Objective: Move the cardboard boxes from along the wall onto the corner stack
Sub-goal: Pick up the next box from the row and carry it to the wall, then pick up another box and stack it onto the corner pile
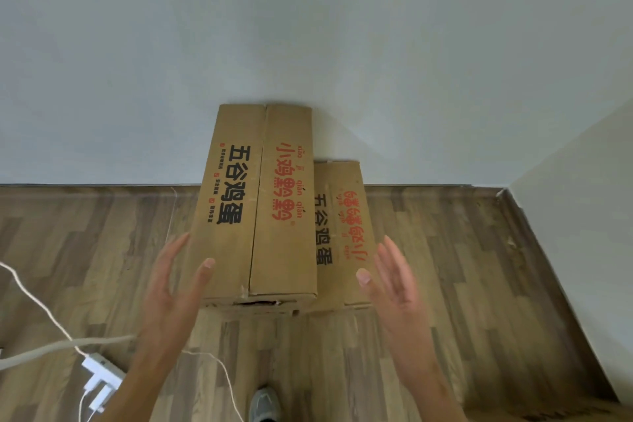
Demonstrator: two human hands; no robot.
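A tall stack of brown cardboard boxes (260,202) with black and red printed characters stands against the wall; its top box has a seam down the middle. To its right sits a lower cardboard box (342,236) with the same print. My left hand (174,288) is spread with straight fingers at the near left corner of the top box, thumb over the top face. My right hand (394,281) hovers with straight fingers over the right part of the lower box, apart from it. Neither hand holds anything.
Wood-pattern floor (445,284) meets the pale wall; a second wall (582,216) forms a corner at the right. A white power strip (99,377) with plugs and white cables (37,305) lies at the lower left. My shoe (263,404) shows at the bottom.
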